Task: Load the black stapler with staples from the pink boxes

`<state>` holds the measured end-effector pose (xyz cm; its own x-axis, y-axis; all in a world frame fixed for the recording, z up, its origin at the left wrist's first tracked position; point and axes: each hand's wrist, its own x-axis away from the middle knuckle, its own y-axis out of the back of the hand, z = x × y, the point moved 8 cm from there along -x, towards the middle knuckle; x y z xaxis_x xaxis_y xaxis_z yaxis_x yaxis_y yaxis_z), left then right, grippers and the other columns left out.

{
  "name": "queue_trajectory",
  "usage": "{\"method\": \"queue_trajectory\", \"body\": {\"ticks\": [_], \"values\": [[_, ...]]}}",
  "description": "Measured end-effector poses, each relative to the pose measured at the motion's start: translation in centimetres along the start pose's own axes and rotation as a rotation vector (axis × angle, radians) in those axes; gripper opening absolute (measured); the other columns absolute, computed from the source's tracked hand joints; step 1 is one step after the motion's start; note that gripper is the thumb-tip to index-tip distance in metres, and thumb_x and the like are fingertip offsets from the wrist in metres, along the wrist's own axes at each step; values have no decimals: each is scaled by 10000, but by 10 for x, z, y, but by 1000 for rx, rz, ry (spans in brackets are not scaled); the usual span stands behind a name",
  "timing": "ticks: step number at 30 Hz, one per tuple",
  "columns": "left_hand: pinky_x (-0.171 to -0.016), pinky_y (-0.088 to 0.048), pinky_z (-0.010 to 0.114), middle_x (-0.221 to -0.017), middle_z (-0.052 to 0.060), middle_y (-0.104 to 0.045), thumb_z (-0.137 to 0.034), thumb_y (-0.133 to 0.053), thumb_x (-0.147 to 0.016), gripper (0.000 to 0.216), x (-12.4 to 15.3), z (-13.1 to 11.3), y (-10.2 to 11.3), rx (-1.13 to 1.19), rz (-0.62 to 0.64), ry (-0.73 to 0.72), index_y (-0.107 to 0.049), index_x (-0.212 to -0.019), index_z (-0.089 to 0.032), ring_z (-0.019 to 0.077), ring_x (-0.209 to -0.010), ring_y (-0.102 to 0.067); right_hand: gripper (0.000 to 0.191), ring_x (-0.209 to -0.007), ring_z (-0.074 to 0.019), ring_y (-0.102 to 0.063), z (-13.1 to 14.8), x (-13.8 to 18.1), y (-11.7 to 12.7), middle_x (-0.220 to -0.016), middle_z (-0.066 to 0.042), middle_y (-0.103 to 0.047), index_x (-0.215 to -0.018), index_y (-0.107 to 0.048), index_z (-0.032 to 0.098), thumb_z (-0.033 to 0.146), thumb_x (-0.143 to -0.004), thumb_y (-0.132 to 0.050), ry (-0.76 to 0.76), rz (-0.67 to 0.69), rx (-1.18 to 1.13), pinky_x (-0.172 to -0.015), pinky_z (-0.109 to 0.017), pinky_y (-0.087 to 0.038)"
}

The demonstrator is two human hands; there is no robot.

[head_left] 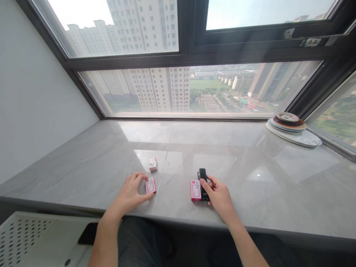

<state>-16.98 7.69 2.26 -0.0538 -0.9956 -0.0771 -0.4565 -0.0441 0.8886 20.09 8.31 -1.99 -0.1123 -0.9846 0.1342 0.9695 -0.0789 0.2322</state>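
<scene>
My left hand (134,193) has its thumb and fingers around the near and far ends of a small pink-and-white box (150,185) lying on the grey counter. Just beyond it sits a small white box with dark and red print (152,164). On the right, my right hand (219,194) grips a black stapler (204,185), thumb on top and fingers along its right side. Against the stapler's left side rests a second pink-and-white box (195,190). The fingertips under the stapler are partly hidden.
A stack of round plates or mats (293,135) lies at the far right of the glossy counter (83,163), by the window frame (183,61). Below the counter's front edge, at left, a white perforated surface (52,237) holds a dark flat object (88,233).
</scene>
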Motion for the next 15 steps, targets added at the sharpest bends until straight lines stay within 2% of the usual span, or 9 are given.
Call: {"method": "queue_trajectory", "body": {"ticks": [4, 6, 8, 11, 15], "values": [[-952, -509, 359, -1239, 36, -648, -421, -730, -806, 502, 11, -85, -17, 243, 71, -63, -587, -1268, -286, 258, -1149, -618, 656, -504, -103, -502, 0, -1, 0, -713, 47, -461, -1314, -660, 170, 661, -879, -650, 6, 5, 7, -371, -223, -524], [-975, -498, 355, -1232, 33, -654, -360, -753, -787, 538, 5, -130, -23, 307, 57, -147, -578, -1290, -288, 247, -1146, -620, 667, -490, -102, -502, 0, -1, 0, -700, 51, -455, -1316, -659, 161, 661, -875, -653, 13, 4, 6, -366, -220, -516], [-997, -490, 360, -1242, 35, -661, -325, -772, -774, 554, -2, -165, -32, 336, 86, -248, -590, -1296, -293, 252, -1169, -614, 667, -467, -101, -502, 1, -1, 0, -685, 56, -456, -1312, -659, 156, 659, -874, -654, 17, 7, 5, -361, -221, -507], [-993, -493, 387, -1237, 46, -674, -342, -815, -756, 573, -11, -187, -48, 330, 150, -341, -617, -1291, -296, 277, -1171, -616, 655, -450, -106, -515, 2, 0, -1, -682, 56, -477, -1307, -661, 161, 656, -878, -646, 22, 16, 1, -359, -226, -497], [-955, -501, 408, -1196, 46, -689, -380, -930, -640, 732, -14, -186, -67, 290, 138, -358, -618, -1296, -295, 301, -1127, -624, 645, -458, -113, -536, 6, 1, -1, -693, 48, -500, -1305, -662, 169, 659, -887, -626, 35, 15, 22, -377, -224, -489]]}}
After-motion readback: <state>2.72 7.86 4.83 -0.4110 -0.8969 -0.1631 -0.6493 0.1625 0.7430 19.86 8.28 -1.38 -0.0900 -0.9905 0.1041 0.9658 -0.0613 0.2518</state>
